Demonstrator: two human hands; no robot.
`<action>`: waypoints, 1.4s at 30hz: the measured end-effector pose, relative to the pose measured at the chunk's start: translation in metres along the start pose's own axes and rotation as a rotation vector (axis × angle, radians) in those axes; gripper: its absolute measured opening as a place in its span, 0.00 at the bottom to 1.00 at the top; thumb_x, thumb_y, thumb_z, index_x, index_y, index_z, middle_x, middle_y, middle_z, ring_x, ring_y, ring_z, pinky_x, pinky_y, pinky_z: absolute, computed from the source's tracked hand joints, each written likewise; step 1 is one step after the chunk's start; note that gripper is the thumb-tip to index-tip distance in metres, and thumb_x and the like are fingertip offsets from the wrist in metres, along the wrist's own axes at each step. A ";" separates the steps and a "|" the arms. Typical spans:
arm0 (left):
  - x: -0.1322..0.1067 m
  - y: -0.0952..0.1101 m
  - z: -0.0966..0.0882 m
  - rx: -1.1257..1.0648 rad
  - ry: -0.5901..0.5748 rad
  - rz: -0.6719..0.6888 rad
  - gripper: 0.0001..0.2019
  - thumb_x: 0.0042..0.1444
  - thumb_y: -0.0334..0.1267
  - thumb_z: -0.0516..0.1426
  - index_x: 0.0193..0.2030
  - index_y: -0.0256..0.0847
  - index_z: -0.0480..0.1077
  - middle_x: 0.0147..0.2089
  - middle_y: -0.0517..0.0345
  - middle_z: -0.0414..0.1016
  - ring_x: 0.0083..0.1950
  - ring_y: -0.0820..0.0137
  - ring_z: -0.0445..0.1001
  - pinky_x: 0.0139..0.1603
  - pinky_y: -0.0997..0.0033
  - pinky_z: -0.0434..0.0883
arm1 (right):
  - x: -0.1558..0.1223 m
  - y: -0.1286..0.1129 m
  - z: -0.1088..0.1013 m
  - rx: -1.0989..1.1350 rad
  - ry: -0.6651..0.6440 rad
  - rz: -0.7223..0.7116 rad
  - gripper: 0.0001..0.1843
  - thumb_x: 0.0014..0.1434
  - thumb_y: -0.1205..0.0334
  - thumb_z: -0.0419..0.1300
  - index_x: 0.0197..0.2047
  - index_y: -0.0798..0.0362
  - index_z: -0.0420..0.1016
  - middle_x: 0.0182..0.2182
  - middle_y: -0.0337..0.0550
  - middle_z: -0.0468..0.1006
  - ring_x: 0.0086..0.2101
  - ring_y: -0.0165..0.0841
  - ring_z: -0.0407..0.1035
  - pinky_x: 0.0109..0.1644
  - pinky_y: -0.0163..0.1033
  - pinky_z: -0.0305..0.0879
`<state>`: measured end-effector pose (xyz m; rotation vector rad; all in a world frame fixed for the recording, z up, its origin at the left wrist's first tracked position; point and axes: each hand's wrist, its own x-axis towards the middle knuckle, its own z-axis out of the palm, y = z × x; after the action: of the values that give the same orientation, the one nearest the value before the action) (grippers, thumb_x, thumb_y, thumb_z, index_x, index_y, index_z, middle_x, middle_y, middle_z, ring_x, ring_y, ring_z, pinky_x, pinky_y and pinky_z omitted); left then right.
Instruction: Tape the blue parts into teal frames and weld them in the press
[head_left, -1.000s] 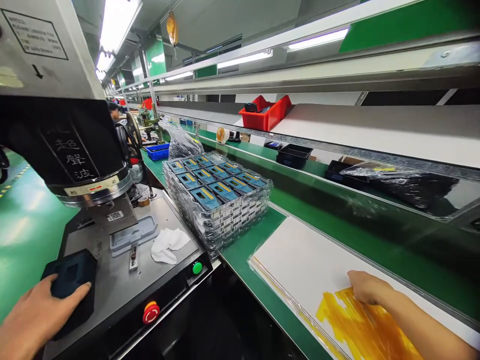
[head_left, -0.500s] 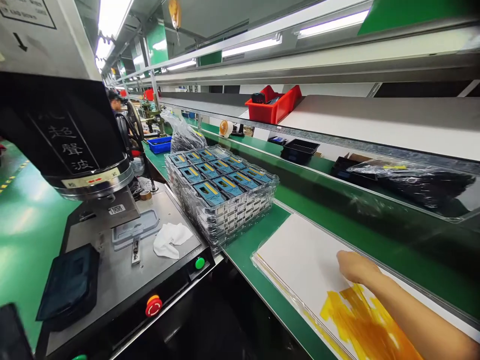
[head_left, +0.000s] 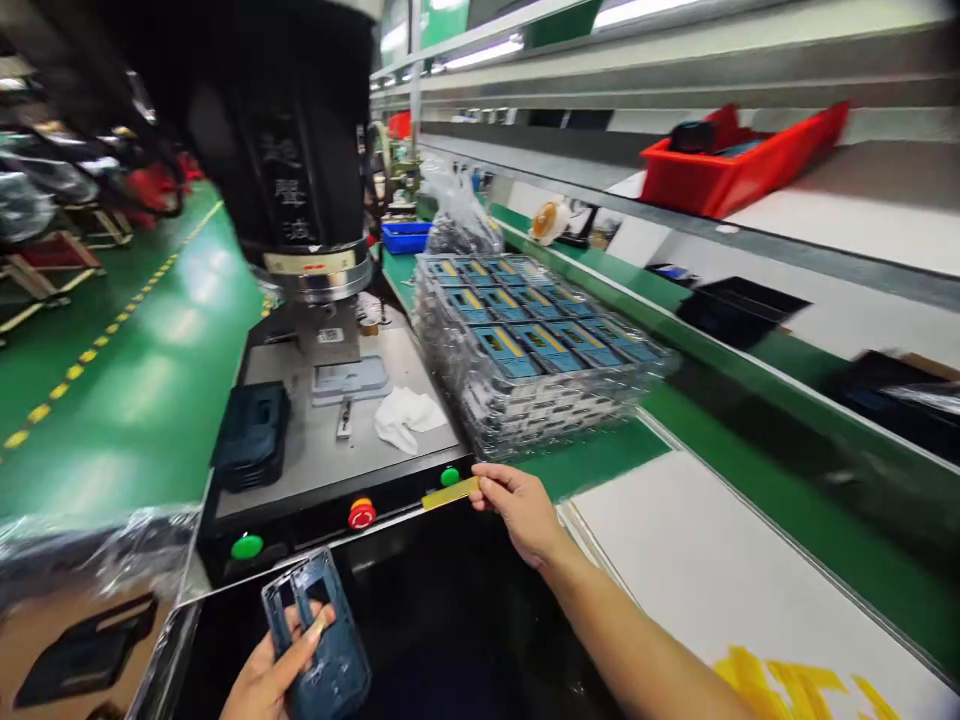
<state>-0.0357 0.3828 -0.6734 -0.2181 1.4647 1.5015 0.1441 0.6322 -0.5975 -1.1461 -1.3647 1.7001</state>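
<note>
My left hand (head_left: 281, 665) grips a dark blue plastic housing (head_left: 330, 640) with rectangular cut-outs, tilted, near the bottom of the view. Pinched between the fingertips of my right hand (head_left: 517, 505) is a thin yellow strip (head_left: 450, 493), held just in front of the machine's front edge. More yellow strips (head_left: 787, 685) lie scattered on a white sheet (head_left: 675, 540) at the right. A stack of clear trays (head_left: 517, 405) beyond my right hand carries rows of blue housings (head_left: 540, 345) with yellow strips in them.
An ultrasonic machine head (head_left: 300, 200) hangs over a metal plate (head_left: 315, 440) holding a grey fixture (head_left: 349, 380), a white cloth (head_left: 409, 415) and stacked dark housings (head_left: 251, 435). Green buttons (head_left: 247, 546) and a red stop button (head_left: 362, 513) line its front. A red bin (head_left: 705, 175) sits on the shelf.
My right hand has moved left from the white sheet, now holding a yellow strip. My left hand has come into view with a blue housing. The view has turned left.
</note>
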 end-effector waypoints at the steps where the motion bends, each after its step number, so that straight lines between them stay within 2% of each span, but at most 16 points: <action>1: -0.003 0.001 0.001 -0.027 -0.025 -0.016 0.26 0.36 0.43 0.71 0.45 0.41 0.72 0.40 0.54 0.79 0.47 0.60 0.76 0.39 0.70 0.75 | -0.002 0.013 0.016 0.061 -0.032 0.053 0.24 0.41 0.51 0.71 0.38 0.58 0.78 0.26 0.40 0.78 0.26 0.28 0.72 0.35 0.37 0.70; 3: -0.011 0.008 0.004 -0.090 -0.043 -0.046 0.25 0.46 0.38 0.67 0.52 0.41 0.69 0.44 0.51 0.78 0.47 0.62 0.76 0.42 0.68 0.75 | -0.008 0.033 0.043 0.136 -0.090 0.143 0.26 0.39 0.52 0.73 0.39 0.59 0.77 0.26 0.40 0.79 0.26 0.28 0.72 0.35 0.37 0.70; 6: -0.020 0.020 0.013 -0.200 -0.045 -0.045 0.23 0.54 0.36 0.61 0.57 0.40 0.65 0.51 0.45 0.75 0.49 0.59 0.76 0.47 0.57 0.75 | -0.017 0.051 0.066 0.180 -0.159 0.233 0.27 0.39 0.52 0.73 0.41 0.59 0.77 0.25 0.41 0.79 0.26 0.27 0.72 0.36 0.36 0.70; 9: -0.022 0.023 0.018 -0.273 -0.055 -0.057 0.20 0.59 0.40 0.56 0.57 0.36 0.65 0.53 0.41 0.73 0.51 0.56 0.75 0.50 0.53 0.74 | -0.022 0.062 0.075 0.170 -0.194 0.266 0.26 0.40 0.52 0.73 0.40 0.59 0.77 0.26 0.41 0.79 0.26 0.28 0.72 0.37 0.37 0.70; 12: -0.019 0.022 0.021 -0.345 -0.111 -0.080 0.22 0.61 0.46 0.53 0.58 0.34 0.64 0.54 0.39 0.72 0.53 0.56 0.73 0.53 0.53 0.72 | -0.027 0.068 0.076 0.085 -0.214 0.215 0.24 0.44 0.51 0.71 0.41 0.58 0.78 0.26 0.42 0.79 0.27 0.30 0.73 0.38 0.39 0.72; 14: -0.017 0.021 0.022 -0.378 -0.153 -0.082 0.24 0.61 0.48 0.52 0.58 0.34 0.64 0.55 0.39 0.72 0.55 0.55 0.72 0.55 0.53 0.70 | -0.033 0.069 0.076 -0.018 -0.234 0.074 0.19 0.51 0.51 0.67 0.41 0.56 0.78 0.29 0.43 0.79 0.29 0.32 0.74 0.38 0.40 0.73; 17: -0.015 0.021 0.027 -0.387 -0.176 -0.113 0.25 0.61 0.50 0.51 0.58 0.34 0.64 0.55 0.39 0.72 0.55 0.55 0.72 0.56 0.53 0.70 | -0.045 0.066 0.076 -0.209 -0.271 -0.354 0.10 0.60 0.60 0.59 0.42 0.53 0.78 0.35 0.45 0.78 0.31 0.31 0.74 0.37 0.39 0.74; 21: -0.013 0.019 0.034 -0.413 -0.235 -0.129 0.25 0.61 0.51 0.52 0.57 0.34 0.66 0.53 0.42 0.74 0.55 0.56 0.72 0.56 0.54 0.69 | -0.058 0.059 0.078 -0.465 -0.381 -0.978 0.19 0.62 0.74 0.52 0.53 0.51 0.73 0.39 0.48 0.77 0.39 0.32 0.73 0.41 0.37 0.74; 24: -0.012 0.017 0.037 -0.447 -0.278 -0.104 0.22 0.61 0.49 0.52 0.56 0.36 0.68 0.51 0.45 0.75 0.54 0.58 0.73 0.57 0.58 0.69 | -0.059 0.053 0.081 -0.561 -0.517 -1.222 0.20 0.62 0.73 0.51 0.56 0.57 0.69 0.39 0.52 0.77 0.41 0.35 0.73 0.41 0.38 0.75; 28: -0.011 0.015 0.040 -0.472 -0.259 -0.106 0.19 0.62 0.45 0.52 0.53 0.35 0.70 0.50 0.47 0.76 0.53 0.62 0.73 0.58 0.63 0.68 | -0.056 0.049 0.086 -0.601 -0.663 -1.334 0.19 0.63 0.72 0.47 0.55 0.63 0.67 0.37 0.54 0.77 0.42 0.37 0.72 0.44 0.42 0.75; 32: -0.011 0.014 0.040 -0.475 -0.251 -0.127 0.18 0.62 0.45 0.52 0.51 0.33 0.71 0.48 0.47 0.77 0.53 0.62 0.73 0.59 0.64 0.67 | -0.055 0.048 0.087 -0.677 -0.754 -1.392 0.16 0.63 0.72 0.46 0.50 0.66 0.70 0.36 0.54 0.78 0.42 0.38 0.72 0.45 0.43 0.75; 38: -0.012 0.017 0.041 -0.472 -0.246 -0.122 0.17 0.62 0.45 0.52 0.49 0.35 0.72 0.45 0.48 0.78 0.53 0.61 0.73 0.59 0.62 0.67 | -0.052 0.047 0.087 -0.778 -0.754 -1.460 0.15 0.62 0.72 0.48 0.49 0.65 0.71 0.35 0.54 0.78 0.42 0.38 0.73 0.45 0.44 0.74; 42: -0.012 0.018 0.044 -0.490 -0.229 -0.153 0.17 0.63 0.44 0.51 0.49 0.34 0.71 0.46 0.47 0.78 0.53 0.62 0.73 0.58 0.64 0.68 | -0.049 0.047 0.090 -0.842 -0.787 -1.545 0.14 0.61 0.72 0.51 0.47 0.68 0.72 0.35 0.55 0.77 0.40 0.38 0.73 0.45 0.44 0.73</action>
<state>-0.0218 0.4172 -0.6419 -0.4267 0.8645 1.6773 0.0820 0.5422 -0.6259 0.5141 -2.4923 0.2990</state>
